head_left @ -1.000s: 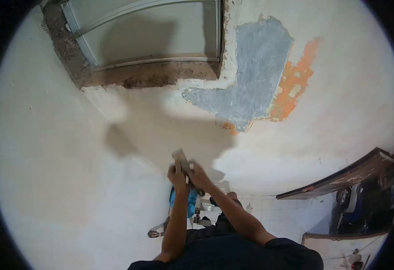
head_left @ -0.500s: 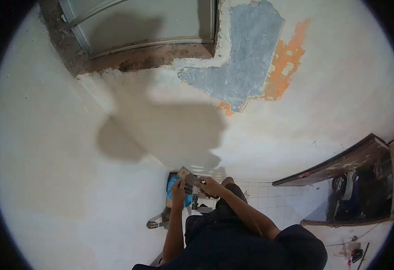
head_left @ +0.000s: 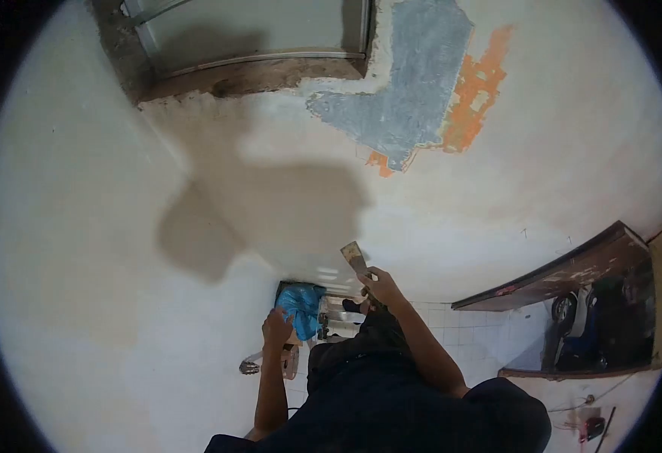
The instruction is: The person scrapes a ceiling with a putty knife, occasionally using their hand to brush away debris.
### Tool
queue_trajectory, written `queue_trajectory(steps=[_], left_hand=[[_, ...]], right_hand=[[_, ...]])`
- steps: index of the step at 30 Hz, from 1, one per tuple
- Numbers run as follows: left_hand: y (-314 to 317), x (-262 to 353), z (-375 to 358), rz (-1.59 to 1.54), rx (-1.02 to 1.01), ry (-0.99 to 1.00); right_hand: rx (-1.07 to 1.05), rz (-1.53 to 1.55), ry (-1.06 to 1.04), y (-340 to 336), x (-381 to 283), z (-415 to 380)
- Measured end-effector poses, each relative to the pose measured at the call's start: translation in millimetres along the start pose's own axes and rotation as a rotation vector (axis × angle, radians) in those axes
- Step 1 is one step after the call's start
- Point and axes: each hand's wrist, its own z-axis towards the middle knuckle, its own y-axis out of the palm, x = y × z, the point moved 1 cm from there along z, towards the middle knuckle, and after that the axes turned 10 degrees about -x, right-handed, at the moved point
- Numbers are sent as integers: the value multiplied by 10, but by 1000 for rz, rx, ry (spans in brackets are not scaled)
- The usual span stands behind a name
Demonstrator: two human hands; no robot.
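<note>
My right hand (head_left: 381, 287) is closed round the handle of a putty knife (head_left: 353, 258), its stained, flat blade tilted up in front of the wall. Lower on the left is my left hand (head_left: 276, 330), beside a crumpled blue plastic bag (head_left: 299, 306). Its fingers look curled, but what they hold, if anything, is too small to make out. The wall (head_left: 421, 219) carries a grey patch (head_left: 418, 83) with an orange patch (head_left: 470, 106) along its right side.
A recessed window (head_left: 270, 38) with a rough sill is above. White tiles (head_left: 459, 325) cover the floor. At the right a dark wooden frame (head_left: 550, 268) borders an opening, with a motorbike (head_left: 584, 325) beyond it. A brown object (head_left: 291, 362) stands below my left hand.
My hands, close together before, have moved apart. The right one has gone up and right with the putty knife; the left has dropped left, and the tan piece at its fingers no longer shows clearly.
</note>
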Motion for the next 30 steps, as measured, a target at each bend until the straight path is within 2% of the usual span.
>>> queue_trajectory(steps=[2, 3, 6, 7, 8, 10, 14, 16, 17, 20, 21, 24, 26, 28, 30], left_hand=[[-11, -115, -111, -182, -302, 12], [-17, -152, -139, -751, -569, -306], [-148, -307, -262, -677, -491, -440], [-75, -400, -392, -167, -212, -261], [-35, -487, -437, -175, -215, -277], [-79, -676, -464, -639, -66, -293], [-144, -837, -600, -592, -41, -433], [-150, -826, -652, -648, -111, -498], [-92, -860, -659, -655, -130, -485], [2, -778, -629, -699, -139, -423], [37, -716, -592, -776, -172, -511], [98, -505, -419, -824, -163, -439], [-10, -232, -251, -806, -202, -445], [-13, -45, -74, -826, -245, -351], [-37, 176, 131, -763, -264, -251]], right_hand=[[12, -27, 38, 1, 8, 14], [13, -93, 53, 10, -28, 12], [-24, -201, 118, 29, -110, 27], [2, -157, 63, 38, -122, 48], [25, -118, 9, 36, -141, 59], [20, -104, -17, 49, -224, 85], [27, -38, -101, 74, -487, 102], [4, -148, -153, 17, -479, 140], [4, -166, -244, -9, -462, 145], [43, -283, -230, -124, -504, 113], [55, -277, -233, -167, -535, 92], [91, -10, -260, -266, -646, 12], [135, -24, -284, -374, -836, -95], [240, -81, -364, -593, -895, -38], [307, -189, -353, -793, -1044, -10]])
